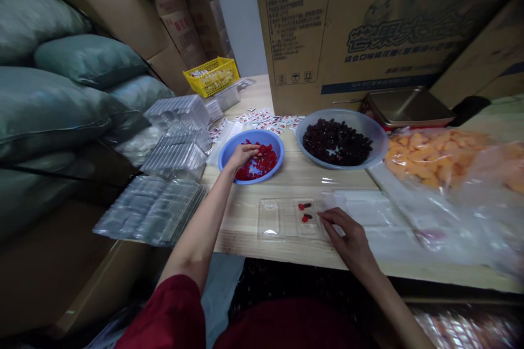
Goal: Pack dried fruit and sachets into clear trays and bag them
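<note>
My left hand (245,155) reaches into a blue plastic bowl (229,170), its fingers closed together at the small red pieces (266,161), which look like dried or candied fruit. Exactly what sits between the fingertips is hard to make out. Before me lies a clear plastic tray (270,218) with compartments; its right part holds two red pieces (305,218) and two dark ones (308,205). With thumb and forefinger, my right hand (346,234) pinches the tray's right edge. Behind it stands a pale bowl (382,144) of dark dried fruit (338,142).
Stacked clear trays (151,207) stand at the left, beside large sacks (49,114). Small printed sachets (266,120) lie behind the blue bowl, near a yellow basket (210,76). Bagged orange slices (434,155), a scale (409,106) and a big carton (347,27) occupy the right and back.
</note>
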Demonstrator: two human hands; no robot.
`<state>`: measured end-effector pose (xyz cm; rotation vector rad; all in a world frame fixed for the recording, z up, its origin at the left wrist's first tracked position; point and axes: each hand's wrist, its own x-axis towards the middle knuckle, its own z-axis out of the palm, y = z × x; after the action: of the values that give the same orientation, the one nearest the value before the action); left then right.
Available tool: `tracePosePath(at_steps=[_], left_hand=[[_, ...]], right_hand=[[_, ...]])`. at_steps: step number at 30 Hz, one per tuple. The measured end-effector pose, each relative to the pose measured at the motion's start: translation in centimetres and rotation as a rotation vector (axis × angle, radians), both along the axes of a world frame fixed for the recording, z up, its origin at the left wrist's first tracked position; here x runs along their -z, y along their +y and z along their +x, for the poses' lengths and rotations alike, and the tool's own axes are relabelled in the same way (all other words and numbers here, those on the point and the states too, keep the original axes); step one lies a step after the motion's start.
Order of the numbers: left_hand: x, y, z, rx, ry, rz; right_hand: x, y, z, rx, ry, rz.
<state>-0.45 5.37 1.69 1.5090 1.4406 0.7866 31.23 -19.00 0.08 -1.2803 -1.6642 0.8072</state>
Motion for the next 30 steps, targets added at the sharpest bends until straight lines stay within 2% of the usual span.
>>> tracePosePath(at_steps=[4,6,9,11,14,17,20,22,27,30], left_hand=[[-1.6,-1.4,-0.2,-0.059,-0.063,0.022],[-2.9,-3.1,0.5,-0.061,-0.088,0.030],[-4.5,-7.9,3.3,0.047,-0.146,0.084],[-4.7,-12.2,6.0,0.161,-0.161,0.134],[-3.0,-18.2,9.7,0.191,-0.252,0.064],[0.1,-21.7,11.6,0.170,-0.270,-0.020],[2.6,-23.1,11.9,0.206,-0.201,-0.006],[3.6,-23.5,11.9,0.206,-0.105,0.086],[4.5,-23.9,12.5,0.261,0.237,0.369],[4.3,-24.3,12.6,0.271,0.352,0.434]], right_hand=[[-1.2,2.4,-2.1,-0.026,0.045,0.068],[-2.1,3.4,-2.9,-0.024,0.069,0.096],[-3.4,4.0,-3.6,-0.008,0.145,0.075],[-3.8,3.8,-3.8,-0.015,0.271,-0.019],[-2.8,2.7,-3.6,-0.037,0.464,-0.204],[-0.4,1.0,-3.0,0.011,0.491,-0.269],[2.0,-0.5,-2.1,0.057,0.380,-0.240],[2.9,-1.2,-1.6,0.051,0.254,-0.191],[3.0,-2.0,-1.8,0.007,-0.044,-0.074],[2.8,-2.3,-2.2,0.003,-0.102,0.001]])
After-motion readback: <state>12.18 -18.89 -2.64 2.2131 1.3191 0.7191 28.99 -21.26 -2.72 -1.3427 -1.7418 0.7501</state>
